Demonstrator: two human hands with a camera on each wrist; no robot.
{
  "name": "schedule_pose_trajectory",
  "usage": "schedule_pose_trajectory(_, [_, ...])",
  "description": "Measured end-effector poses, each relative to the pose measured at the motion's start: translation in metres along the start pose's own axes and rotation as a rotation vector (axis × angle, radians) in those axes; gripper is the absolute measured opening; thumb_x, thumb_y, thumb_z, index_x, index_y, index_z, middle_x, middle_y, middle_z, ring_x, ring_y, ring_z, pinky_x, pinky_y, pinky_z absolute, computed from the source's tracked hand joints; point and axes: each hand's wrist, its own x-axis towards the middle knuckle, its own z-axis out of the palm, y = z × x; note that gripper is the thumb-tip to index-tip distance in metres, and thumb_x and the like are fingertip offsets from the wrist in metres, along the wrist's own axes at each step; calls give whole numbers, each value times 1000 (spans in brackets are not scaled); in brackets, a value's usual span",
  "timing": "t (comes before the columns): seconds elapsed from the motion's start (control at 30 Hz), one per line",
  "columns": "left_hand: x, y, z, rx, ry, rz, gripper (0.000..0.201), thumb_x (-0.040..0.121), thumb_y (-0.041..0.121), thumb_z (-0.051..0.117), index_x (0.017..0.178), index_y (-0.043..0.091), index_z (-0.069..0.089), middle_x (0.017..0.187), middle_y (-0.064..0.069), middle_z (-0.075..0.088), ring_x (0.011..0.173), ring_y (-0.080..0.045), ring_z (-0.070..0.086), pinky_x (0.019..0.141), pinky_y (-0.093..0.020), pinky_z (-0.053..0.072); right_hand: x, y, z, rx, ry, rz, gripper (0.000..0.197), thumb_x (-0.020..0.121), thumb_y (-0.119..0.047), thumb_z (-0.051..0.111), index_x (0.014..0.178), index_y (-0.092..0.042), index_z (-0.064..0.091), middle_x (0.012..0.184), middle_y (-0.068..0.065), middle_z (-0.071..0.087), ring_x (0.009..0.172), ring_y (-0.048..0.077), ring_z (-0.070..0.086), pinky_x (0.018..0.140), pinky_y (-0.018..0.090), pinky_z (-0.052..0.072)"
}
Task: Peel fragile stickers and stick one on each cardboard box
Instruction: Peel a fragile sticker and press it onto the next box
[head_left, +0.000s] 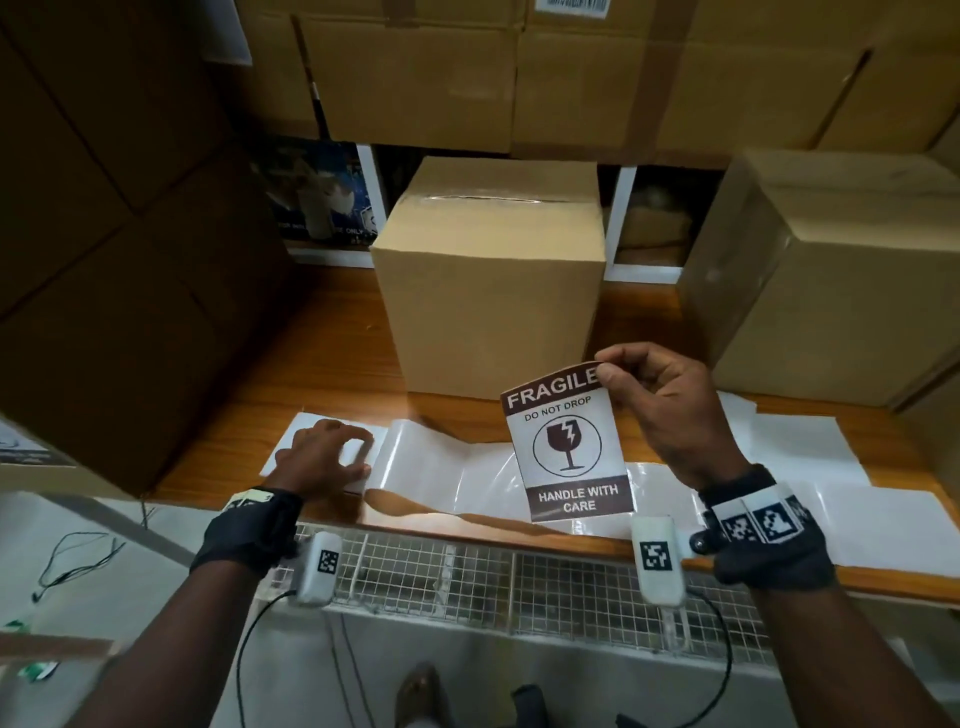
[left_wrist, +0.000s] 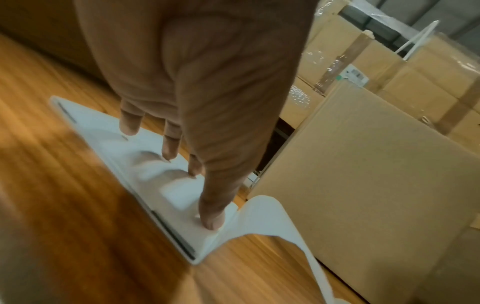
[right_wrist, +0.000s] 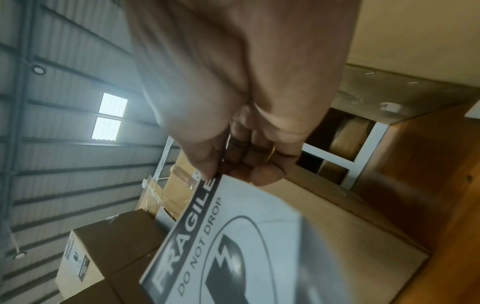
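A peeled "FRAGILE / DO NOT DROP / HANDLE WITH CARE" sticker (head_left: 569, 447) hangs in the air, pinched at its top right corner by my right hand (head_left: 660, 405); the right wrist view shows the sticker (right_wrist: 249, 236) between thumb and fingers. A plain cardboard box (head_left: 491, 291) stands upright on the wooden table just behind it. My left hand (head_left: 324, 457) rests with spread, straight fingertips (left_wrist: 170, 152) on the white sticker stack (left_wrist: 111, 142) at the table's left. A glossy, empty backing strip (head_left: 447, 470) runs rightward from that stack.
A second cardboard box (head_left: 836, 280) stands at the table's right. Stacked cartons (head_left: 519, 73) line the shelf behind, and dark cartons (head_left: 104, 234) crowd the left. White sheets (head_left: 810, 457) lie on the right of the wooden table (head_left: 322, 353). A wire mesh panel (head_left: 467, 577) runs below the front edge.
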Motion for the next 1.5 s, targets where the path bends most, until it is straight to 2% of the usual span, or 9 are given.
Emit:
schedule_pose_trajectory(0.27, [-9, 67, -38, -193, 210, 276, 37, 97, 38, 66, 132, 25, 63, 136, 2, 61, 124, -21, 54, 96, -40, 48, 12, 16, 5, -1, 96, 43, 10, 96, -11, 65, 105, -14, 69, 98, 5, 77, 94, 21, 75, 79, 34, 62])
schedule_pose_trajectory(0.33, [-18, 99, -56, -349, 245, 383, 31, 99, 33, 64, 129, 25, 64, 123, 11, 62, 111, -9, 58, 84, -25, 50, 16, 17, 7, 3, 118, 45, 10, 96, -10, 65, 104, -15, 69, 99, 6, 77, 95, 22, 74, 80, 36, 62])
schedule_pose_trajectory(0.47, [-24, 148, -82, -590, 340, 528, 30, 96, 42, 65, 119, 25, 72, 107, 12, 73, 92, -3, 68, 78, -31, 59, 25, 14, 11, 27, 178, 38, 11, 95, -10, 66, 104, -15, 69, 100, 7, 76, 97, 24, 74, 80, 36, 62])
schedule_pose_trajectory(0.63, [-16, 193, -101, -681, 398, 619, 45, 82, 61, 64, 122, 40, 59, 102, 21, 64, 92, 4, 64, 72, -14, 56, 41, 5, 15, 60, 235, 18, 15, 94, -9, 67, 108, -16, 69, 103, 7, 75, 98, 24, 73, 82, 38, 62])
schedule_pose_trajectory(0.87, [17, 206, -105, -658, 399, 575, 21, 87, 28, 76, 106, 20, 71, 90, 8, 73, 79, -4, 69, 68, -24, 60, 57, -1, 20, 51, 290, -29, 14, 96, -9, 66, 110, -9, 70, 102, 8, 76, 95, 21, 74, 80, 33, 62])
schedule_pose_trajectory(1.0, [25, 202, -108, -660, 410, 570, 11, 88, 27, 77, 97, 21, 74, 87, 8, 75, 72, 4, 67, 60, -11, 51, 63, -1, 26, 37, 301, -44, 12, 95, -9, 67, 107, -10, 69, 100, 8, 75, 93, 20, 74, 77, 30, 61])
schedule_pose_trajectory(1.13, [31, 199, -109, -714, 494, 514, 16, 86, 31, 79, 98, 22, 74, 83, 9, 74, 76, -3, 69, 63, -19, 57, 66, -3, 36, 4, 322, -67, 13, 93, -13, 71, 105, -9, 68, 94, 2, 74, 85, 12, 74, 67, 23, 59])
schedule_pose_trajectory(1.3, [31, 197, -110, -729, 548, 515, 7, 88, 30, 77, 92, 25, 73, 79, 12, 72, 72, 1, 68, 59, -12, 53, 73, 1, 45, -63, 400, -86, 17, 94, -20, 71, 105, -8, 68, 95, 1, 74, 87, 11, 73, 69, 27, 62])
schedule_pose_trajectory(1.5, [35, 195, -106, -714, 591, 503, 16, 91, 33, 73, 94, 18, 77, 83, 7, 74, 73, -6, 68, 60, -26, 59, 75, 2, 50, -141, 460, -96, 15, 94, -25, 70, 104, -14, 67, 99, -2, 70, 87, 5, 70, 67, 22, 60])
